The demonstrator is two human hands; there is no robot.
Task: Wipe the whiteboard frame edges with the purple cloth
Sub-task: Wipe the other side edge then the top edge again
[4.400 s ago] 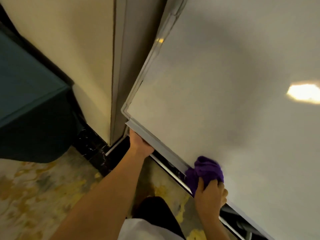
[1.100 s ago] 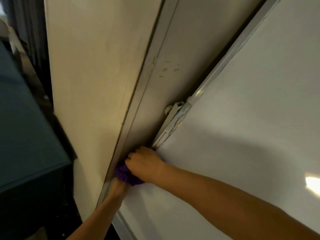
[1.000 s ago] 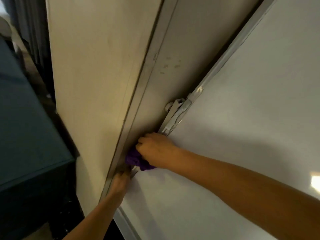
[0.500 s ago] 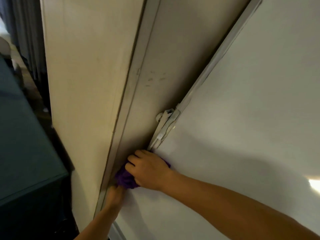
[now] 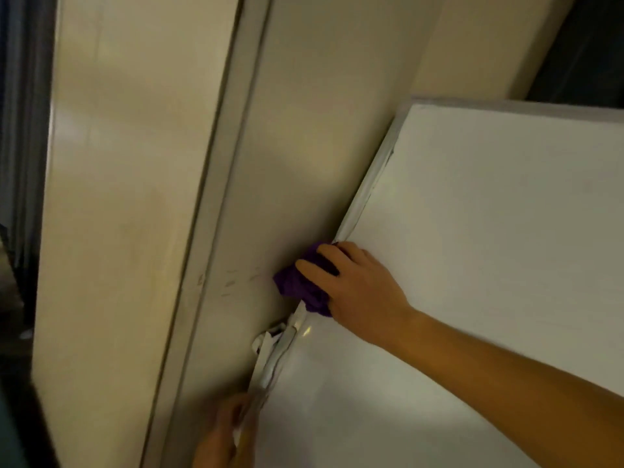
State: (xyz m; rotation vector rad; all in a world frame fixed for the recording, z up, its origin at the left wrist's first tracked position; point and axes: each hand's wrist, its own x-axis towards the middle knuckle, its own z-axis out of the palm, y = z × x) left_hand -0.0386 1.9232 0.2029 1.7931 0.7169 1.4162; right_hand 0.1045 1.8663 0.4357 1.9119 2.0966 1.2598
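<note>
Cream wall beside whiteboard frame

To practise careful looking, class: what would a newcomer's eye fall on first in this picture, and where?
The purple cloth, bunched under the right hand, stands out against the pale left frame edge of the whiteboard, about midway up. Just below it a white bracket juts from that edge, and at the bottom the blurred left hand seems to grip the same edge.

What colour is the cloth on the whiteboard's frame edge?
Purple; the cloth shows in the head view, under the right hand.
</note>
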